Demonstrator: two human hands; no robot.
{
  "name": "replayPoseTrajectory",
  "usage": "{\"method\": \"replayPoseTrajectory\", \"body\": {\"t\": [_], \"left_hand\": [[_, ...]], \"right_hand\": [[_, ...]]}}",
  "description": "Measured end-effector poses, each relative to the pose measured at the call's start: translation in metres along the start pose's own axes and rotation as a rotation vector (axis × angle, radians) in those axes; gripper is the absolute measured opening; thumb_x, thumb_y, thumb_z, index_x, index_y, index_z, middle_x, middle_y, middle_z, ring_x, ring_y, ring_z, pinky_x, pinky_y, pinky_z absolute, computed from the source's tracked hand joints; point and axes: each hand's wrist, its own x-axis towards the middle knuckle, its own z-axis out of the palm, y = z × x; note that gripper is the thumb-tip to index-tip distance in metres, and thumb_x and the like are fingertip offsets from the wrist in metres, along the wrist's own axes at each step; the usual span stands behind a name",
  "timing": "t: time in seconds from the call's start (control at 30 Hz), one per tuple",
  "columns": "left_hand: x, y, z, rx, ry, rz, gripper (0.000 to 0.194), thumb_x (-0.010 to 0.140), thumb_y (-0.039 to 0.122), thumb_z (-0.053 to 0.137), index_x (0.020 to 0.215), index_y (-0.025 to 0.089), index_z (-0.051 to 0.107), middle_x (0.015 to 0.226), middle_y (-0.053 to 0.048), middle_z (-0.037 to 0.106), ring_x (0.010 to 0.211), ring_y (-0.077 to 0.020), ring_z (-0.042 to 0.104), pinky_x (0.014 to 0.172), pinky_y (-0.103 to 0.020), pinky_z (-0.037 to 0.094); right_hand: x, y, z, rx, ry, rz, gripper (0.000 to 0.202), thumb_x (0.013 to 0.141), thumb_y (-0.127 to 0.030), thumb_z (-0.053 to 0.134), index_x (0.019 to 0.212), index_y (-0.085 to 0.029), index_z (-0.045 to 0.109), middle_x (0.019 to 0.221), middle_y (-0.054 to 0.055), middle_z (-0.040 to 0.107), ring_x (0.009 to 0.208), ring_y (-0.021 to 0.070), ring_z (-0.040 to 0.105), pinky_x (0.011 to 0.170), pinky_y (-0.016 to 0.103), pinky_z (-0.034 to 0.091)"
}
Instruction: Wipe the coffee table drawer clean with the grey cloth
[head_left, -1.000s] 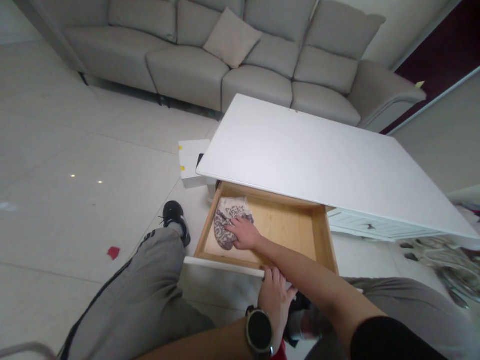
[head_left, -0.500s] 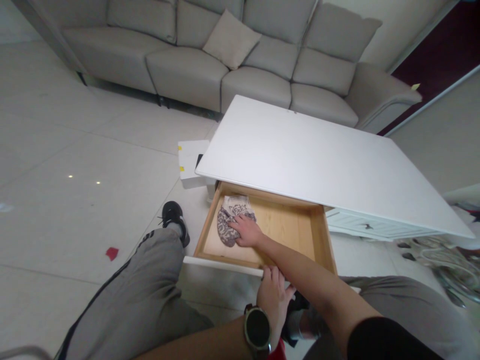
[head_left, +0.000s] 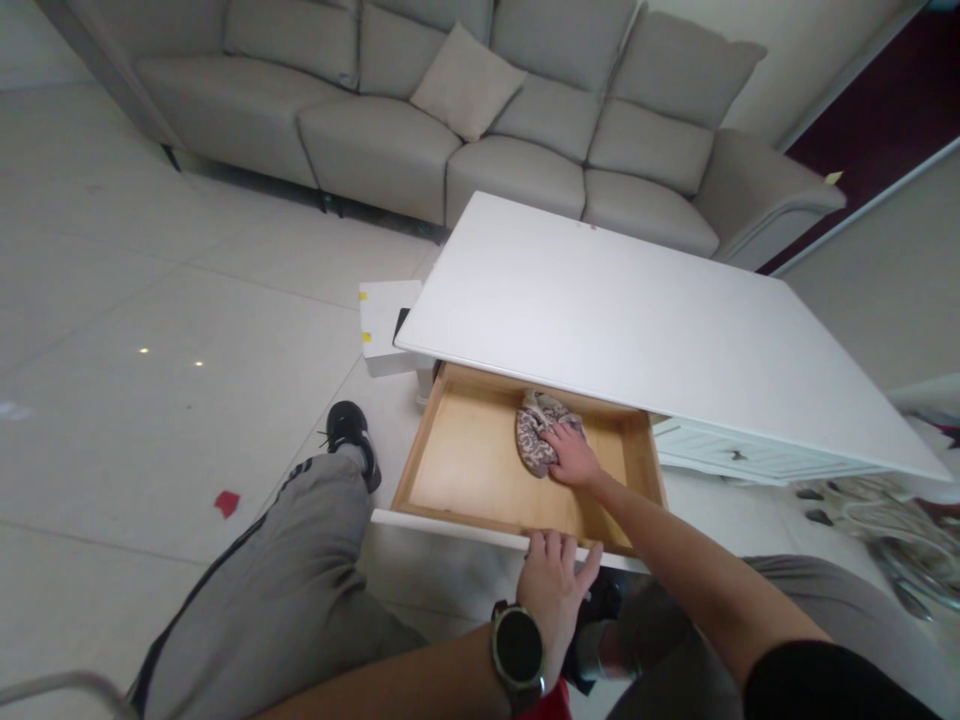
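A wooden drawer (head_left: 457, 450) with a white front is pulled out of the white table (head_left: 622, 300). Inside it, right of the middle, my right hand (head_left: 574, 455) presses a crumpled patterned cloth (head_left: 536, 440) against the drawer floor, fingers bent onto the fabric. My left hand (head_left: 551, 590), with a watch on its wrist, grips the top edge of the drawer front, its fingertips hooked over the rim.
A white box (head_left: 386, 320) with yellow marks stands on the floor beyond the drawer's left side. A grey sofa (head_left: 375, 140) runs along the back. A red scrap (head_left: 226, 503) lies on the tiles. Coiled hoses or cables (head_left: 885, 520) lie at the right.
My right hand has moved the cloth from the left part of the drawer to right of its middle. My left hand remains on the drawer front.
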Motion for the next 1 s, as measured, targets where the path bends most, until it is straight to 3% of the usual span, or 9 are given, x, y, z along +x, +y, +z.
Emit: {"method": "replayPoseTrajectory", "body": {"t": [0.17,0.3,0.53,0.87,1.0], "left_hand": [[0.0,-0.001,0.001,0.013,0.01,0.007,0.047,0.103,0.03,0.042,0.149,0.036,0.048,0.111,-0.01,0.062,0.099,-0.0268,0.055,0.082,-0.045,0.04],[-0.002,-0.003,-0.001,0.008,0.037,0.017,0.047,0.102,0.028,0.044,0.149,0.036,0.048,0.111,-0.01,0.061,0.099,-0.0256,0.054,0.082,-0.044,0.04],[0.0,-0.004,0.004,0.016,0.051,0.024,0.046,0.101,0.029,0.046,0.147,0.035,0.049,0.11,-0.01,0.061,0.097,-0.0259,0.054,0.081,-0.045,0.041],[0.0,-0.002,0.001,0.04,0.013,0.02,0.048,0.1,0.027,0.046,0.148,0.036,0.047,0.111,-0.01,0.06,0.099,-0.0271,0.052,0.085,-0.048,0.04],[0.0,-0.001,-0.001,0.021,-0.021,0.012,0.041,0.101,0.027,0.046,0.139,0.039,0.057,0.107,-0.009,0.061,0.098,-0.0264,0.053,0.081,-0.045,0.041]], "right_hand": [[-0.049,0.053,0.008,-0.081,0.014,0.295,0.062,0.075,-0.025,0.061,0.137,-0.016,0.055,0.134,0.017,0.052,0.127,0.0331,0.041,0.109,0.044,0.033],[-0.06,0.061,0.014,-0.113,0.039,0.411,0.06,0.078,-0.028,0.059,0.137,-0.017,0.054,0.136,0.018,0.051,0.129,0.0347,0.04,0.106,0.044,0.036],[-0.036,0.026,0.012,-0.128,0.073,0.542,0.061,0.079,-0.03,0.058,0.138,-0.018,0.051,0.138,0.017,0.049,0.127,0.0366,0.042,0.102,0.047,0.039],[0.036,-0.049,-0.001,-0.019,-0.006,0.289,0.064,0.075,-0.031,0.063,0.137,-0.02,0.05,0.143,0.017,0.046,0.129,0.0377,0.04,0.101,0.049,0.04],[0.076,-0.088,-0.008,0.023,-0.035,0.177,0.066,0.077,-0.038,0.063,0.139,-0.021,0.048,0.147,0.018,0.043,0.134,0.0405,0.037,0.101,0.053,0.042]]}}
